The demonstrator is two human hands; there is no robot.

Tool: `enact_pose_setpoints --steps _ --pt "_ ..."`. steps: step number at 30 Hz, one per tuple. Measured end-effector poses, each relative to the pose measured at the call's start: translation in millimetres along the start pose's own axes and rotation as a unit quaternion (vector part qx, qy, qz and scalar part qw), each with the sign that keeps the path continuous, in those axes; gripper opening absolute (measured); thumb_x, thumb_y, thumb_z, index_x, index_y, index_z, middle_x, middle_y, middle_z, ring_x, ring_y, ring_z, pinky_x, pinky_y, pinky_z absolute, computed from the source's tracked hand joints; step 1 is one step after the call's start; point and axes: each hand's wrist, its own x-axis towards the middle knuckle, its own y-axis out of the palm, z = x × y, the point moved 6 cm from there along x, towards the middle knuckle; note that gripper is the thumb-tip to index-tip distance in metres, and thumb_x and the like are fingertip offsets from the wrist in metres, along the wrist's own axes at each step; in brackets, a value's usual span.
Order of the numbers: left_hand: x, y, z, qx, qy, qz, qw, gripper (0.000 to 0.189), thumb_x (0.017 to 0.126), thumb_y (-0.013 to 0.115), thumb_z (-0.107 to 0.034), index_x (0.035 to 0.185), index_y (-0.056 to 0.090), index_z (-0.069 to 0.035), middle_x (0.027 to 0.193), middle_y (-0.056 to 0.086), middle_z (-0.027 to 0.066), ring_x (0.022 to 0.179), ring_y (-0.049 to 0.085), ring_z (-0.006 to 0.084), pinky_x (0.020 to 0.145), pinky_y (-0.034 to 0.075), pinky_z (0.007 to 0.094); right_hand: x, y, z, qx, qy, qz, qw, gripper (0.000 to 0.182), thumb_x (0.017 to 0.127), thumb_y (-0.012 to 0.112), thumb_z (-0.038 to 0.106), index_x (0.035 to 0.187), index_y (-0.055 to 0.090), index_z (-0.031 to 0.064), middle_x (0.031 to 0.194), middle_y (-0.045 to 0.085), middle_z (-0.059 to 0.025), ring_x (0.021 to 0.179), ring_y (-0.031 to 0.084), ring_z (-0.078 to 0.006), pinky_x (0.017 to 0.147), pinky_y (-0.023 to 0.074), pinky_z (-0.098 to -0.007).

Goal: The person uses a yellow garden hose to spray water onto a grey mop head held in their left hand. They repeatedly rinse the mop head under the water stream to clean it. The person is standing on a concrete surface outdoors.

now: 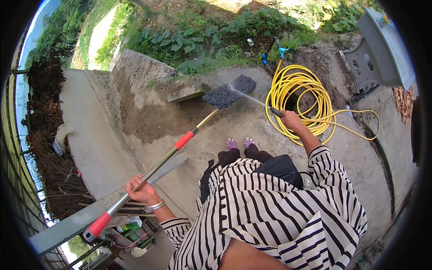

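My left hand (141,189) is wrapped around the metal pole (162,159) of a mop, between its red grips. At the pole's far end is a grey shaggy mop head (221,96), held out over wet concrete. My right hand (291,120) grips a dark hose nozzle (276,112) pointed at the mop head. A thin jet of water (251,98) runs from the nozzle and strikes the grey fibres. Whether the mop head touches the ground is hard to tell.
A coiled yellow hose (319,91) lies right of the nozzle, below blue valves (282,51). A concrete block (188,93) sits beside the mop head. A grey plastic washboard stand (381,57) is at upper right. A grey beam (81,219) crosses at lower left near the pole.
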Motion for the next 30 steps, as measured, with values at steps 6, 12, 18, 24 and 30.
enact_pose_setpoints --steps 6,12,18,24,30 --pt "1 1 1 -0.002 -0.012 0.004 1.000 0.026 0.079 0.046 -0.016 0.055 0.040 -0.011 0.051 0.038 -0.0005 0.050 0.038 0.0131 0.057 0.032 0.0301 6 -2 -19 0.003 0.034 -0.019 0.999 0.028 0.074 0.044 0.007 0.098 0.058 0.0064 0.087 0.059 -0.0228 0.085 0.056 -0.0377 0.074 0.0442 -0.0451" --pt "3 -3 1 -0.002 -0.008 0.011 1.000 0.021 0.078 0.044 -0.012 0.058 0.039 -0.012 0.053 0.036 -0.0009 0.050 0.037 0.0124 0.058 0.033 0.0298 3 -8 -36 -0.008 0.062 -0.038 0.997 0.026 0.074 0.047 0.009 0.095 0.060 0.0074 0.086 0.060 -0.0209 0.085 0.057 -0.0358 0.072 0.0441 -0.0444" --pt "3 -8 2 0.000 -0.009 0.004 1.000 0.023 0.079 0.044 -0.013 0.057 0.039 -0.012 0.053 0.037 -0.0007 0.050 0.038 0.0125 0.057 0.033 0.0296 -6 -16 -36 -0.008 0.092 -0.041 0.995 0.025 0.075 0.046 0.009 0.095 0.061 0.0055 0.085 0.060 -0.0216 0.084 0.058 -0.0357 0.072 0.0442 -0.0435" --pt "3 -13 3 -0.002 -0.007 -0.001 1.000 0.023 0.079 0.045 -0.014 0.057 0.039 -0.012 0.052 0.037 -0.0004 0.051 0.038 0.0126 0.057 0.033 0.0300 -3 -11 -42 -0.015 0.112 -0.034 0.993 0.032 0.073 0.046 0.008 0.103 0.058 0.0075 0.088 0.059 -0.0229 0.085 0.057 -0.0364 0.076 0.0439 -0.0428" --pt "3 -20 6 0.000 -0.019 -0.014 1.000 0.025 0.078 0.048 -0.016 0.055 0.040 -0.012 0.051 0.037 -0.0009 0.051 0.038 0.0130 0.060 0.034 0.0308 -7 4 -33 -0.012 0.053 -0.041 0.998 0.027 0.075 0.044 0.009 0.097 0.059 0.0042 0.084 0.059 -0.0246 0.083 0.057 -0.0385 0.074 0.0436 -0.0456"
